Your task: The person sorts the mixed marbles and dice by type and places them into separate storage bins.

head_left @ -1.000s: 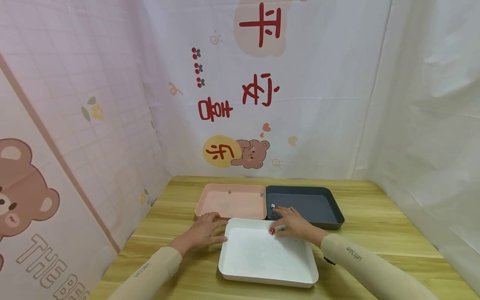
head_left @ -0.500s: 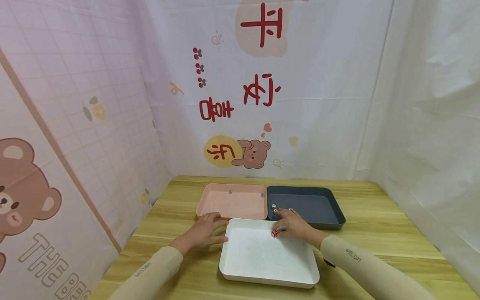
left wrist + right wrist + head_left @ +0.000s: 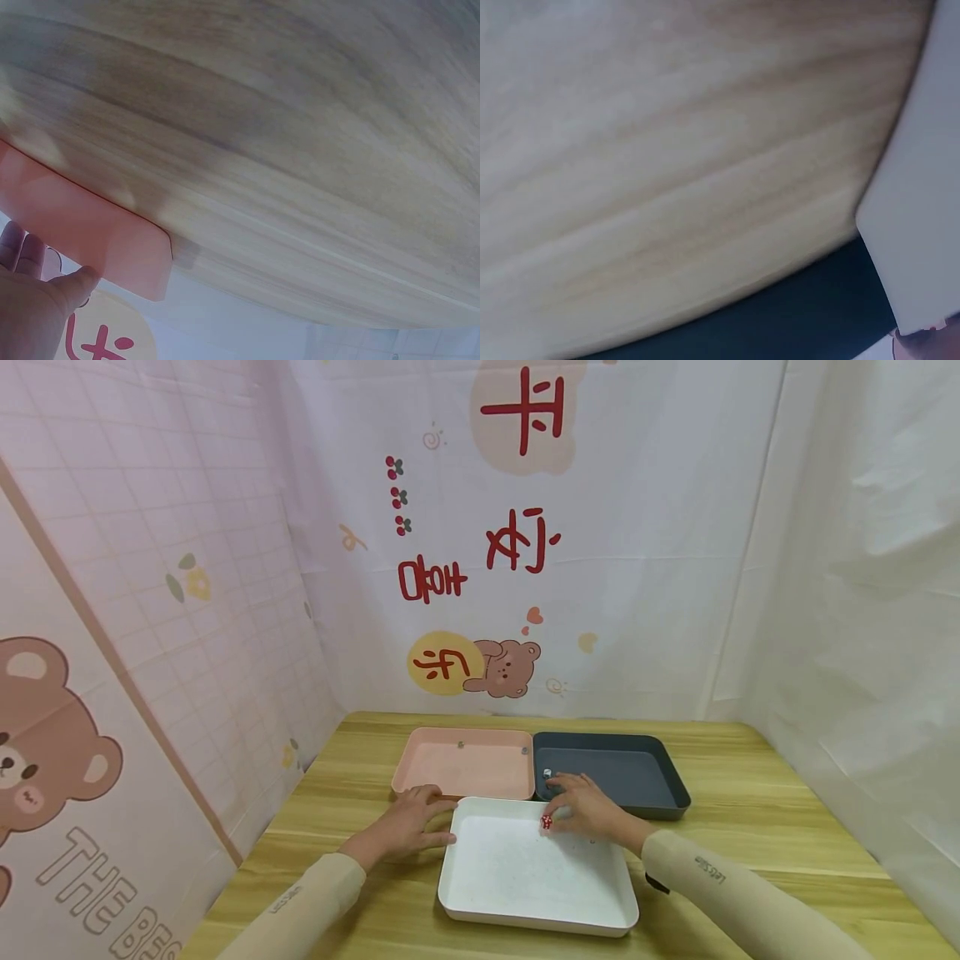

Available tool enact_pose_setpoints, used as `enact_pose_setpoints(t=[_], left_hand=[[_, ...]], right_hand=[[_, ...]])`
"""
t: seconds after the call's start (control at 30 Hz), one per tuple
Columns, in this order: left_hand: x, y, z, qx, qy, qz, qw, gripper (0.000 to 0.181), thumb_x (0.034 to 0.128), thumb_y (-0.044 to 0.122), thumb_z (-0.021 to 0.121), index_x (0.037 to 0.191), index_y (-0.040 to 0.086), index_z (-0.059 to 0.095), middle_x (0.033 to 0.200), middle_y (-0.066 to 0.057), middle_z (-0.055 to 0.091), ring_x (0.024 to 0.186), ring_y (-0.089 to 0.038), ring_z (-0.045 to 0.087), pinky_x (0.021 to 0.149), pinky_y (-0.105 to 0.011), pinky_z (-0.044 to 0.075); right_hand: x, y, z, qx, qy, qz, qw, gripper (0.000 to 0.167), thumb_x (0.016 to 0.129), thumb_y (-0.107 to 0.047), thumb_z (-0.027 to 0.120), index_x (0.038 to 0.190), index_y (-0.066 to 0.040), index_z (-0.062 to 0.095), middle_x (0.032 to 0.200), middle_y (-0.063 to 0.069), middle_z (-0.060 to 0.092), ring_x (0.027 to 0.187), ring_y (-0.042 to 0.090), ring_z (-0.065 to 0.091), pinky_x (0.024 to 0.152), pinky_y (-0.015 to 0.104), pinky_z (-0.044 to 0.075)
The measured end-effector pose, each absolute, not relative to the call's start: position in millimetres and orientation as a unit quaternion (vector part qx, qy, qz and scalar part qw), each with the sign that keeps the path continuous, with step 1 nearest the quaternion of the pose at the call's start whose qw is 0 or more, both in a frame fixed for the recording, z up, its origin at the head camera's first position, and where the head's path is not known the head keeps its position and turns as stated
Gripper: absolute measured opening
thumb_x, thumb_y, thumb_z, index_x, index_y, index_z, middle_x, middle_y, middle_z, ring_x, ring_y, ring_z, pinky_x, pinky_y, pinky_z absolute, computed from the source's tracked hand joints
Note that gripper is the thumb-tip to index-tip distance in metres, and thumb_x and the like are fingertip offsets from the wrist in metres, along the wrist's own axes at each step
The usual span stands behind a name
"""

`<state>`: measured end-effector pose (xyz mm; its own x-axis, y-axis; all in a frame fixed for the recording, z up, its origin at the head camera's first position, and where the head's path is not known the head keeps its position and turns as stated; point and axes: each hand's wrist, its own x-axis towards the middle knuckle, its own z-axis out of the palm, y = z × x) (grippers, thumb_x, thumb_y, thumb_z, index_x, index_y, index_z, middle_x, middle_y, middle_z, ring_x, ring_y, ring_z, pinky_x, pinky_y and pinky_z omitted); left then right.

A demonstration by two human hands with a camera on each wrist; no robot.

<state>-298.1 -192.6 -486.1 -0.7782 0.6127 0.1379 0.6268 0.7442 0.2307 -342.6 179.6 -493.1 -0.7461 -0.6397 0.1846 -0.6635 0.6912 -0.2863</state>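
White tray [image 3: 517, 877], red die [image 3: 546, 822] toward 12 o'clock

On the counter [image 3: 390, 902], I have open tray floor toward 6 o'clock; the far rim crowds 12. My left hand [image 3: 405, 822], fingers wide, touches the 10 o'clock rim. My right hand [image 3: 585, 811] pinches the die, presumably light, hard, slippery; opposite faces suit best.

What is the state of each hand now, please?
Left hand: open, at the left edge of the white tray.
Right hand: closed, pinching a red die.

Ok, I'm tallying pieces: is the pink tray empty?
No, not empty: two small pieces show inside the pink tray, along its far side.
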Motion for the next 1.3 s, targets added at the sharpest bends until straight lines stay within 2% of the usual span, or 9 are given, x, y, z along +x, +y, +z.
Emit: enact_pose_setpoints(t=[0.3, 0.57, 0.87, 1.13, 1.3], left_hand=[[-297.8, -192.5, -485.3, -0.332, -0.933, -0.134, 0.030, 0.063, 0.0949, 0.055, 0.059, 0.141, 0.012, 0.055, 0.134, -0.018, 0.046, 0.123, -0.037, 0.044, 0.101, -0.056, 0.038], [-295.7, -191.2, -481.9, -0.337, -0.931, -0.138, 0.036, 0.061, 0.0956, 0.051, 0.061, 0.140, 0.009, 0.055, 0.134, -0.021, 0.046, 0.123, -0.038, 0.044, 0.101, -0.058, 0.037], [-296.2, -191.4, -481.4, -0.333, -0.932, -0.144, 0.023, 0.061, 0.0958, 0.050, 0.061, 0.141, 0.009, 0.054, 0.137, -0.020, 0.045, 0.127, -0.041, 0.041, 0.102, -0.061, 0.035], [-297.8, -192.3, -483.7, -0.331, -0.933, -0.141, 0.022, 0.061, 0.0957, 0.051, 0.060, 0.142, 0.012, 0.054, 0.136, -0.018, 0.045, 0.126, -0.039, 0.042, 0.102, -0.059, 0.036], [-297.6, -192.4, -485.6, -0.329, -0.934, -0.140, 0.018, 0.064, 0.0957, 0.055, 0.058, 0.142, 0.012, 0.054, 0.137, -0.017, 0.044, 0.127, -0.040, 0.041, 0.102, -0.059, 0.036]], right_hand=[[-349.0, 187.0, -472.8, 0.327, -0.921, 0.205, 0.059, 0.013, 0.087, -0.029, 0.077, 0.100, -0.023, 0.078, 0.142, 0.021, 0.050, 0.137, 0.045, 0.037, 0.108, 0.070, 0.020], [-366.4, 208.2, -449.0, 0.265, -0.938, 0.205, 0.088, 0.013, 0.085, -0.024, 0.078, 0.098, -0.019, 0.078, 0.142, 0.024, 0.049, 0.134, 0.048, 0.038, 0.107, 0.068, 0.024], [-385.0, 240.3, -440.0, 0.210, -0.952, 0.203, 0.087, 0.014, 0.087, -0.023, 0.077, 0.099, -0.015, 0.078, 0.141, 0.027, 0.048, 0.127, 0.050, 0.044, 0.102, 0.065, 0.035], [-395.2, 255.1, -440.8, 0.189, -0.961, 0.188, 0.076, 0.015, 0.089, -0.020, 0.073, 0.100, -0.012, 0.078, 0.137, 0.034, 0.049, 0.127, 0.053, 0.044, 0.100, 0.065, 0.038], [-397.3, 260.8, -447.6, 0.174, -0.970, 0.159, 0.067, 0.015, 0.090, -0.022, 0.074, 0.101, -0.014, 0.078, 0.136, 0.033, 0.051, 0.128, 0.052, 0.044, 0.098, 0.066, 0.038]])
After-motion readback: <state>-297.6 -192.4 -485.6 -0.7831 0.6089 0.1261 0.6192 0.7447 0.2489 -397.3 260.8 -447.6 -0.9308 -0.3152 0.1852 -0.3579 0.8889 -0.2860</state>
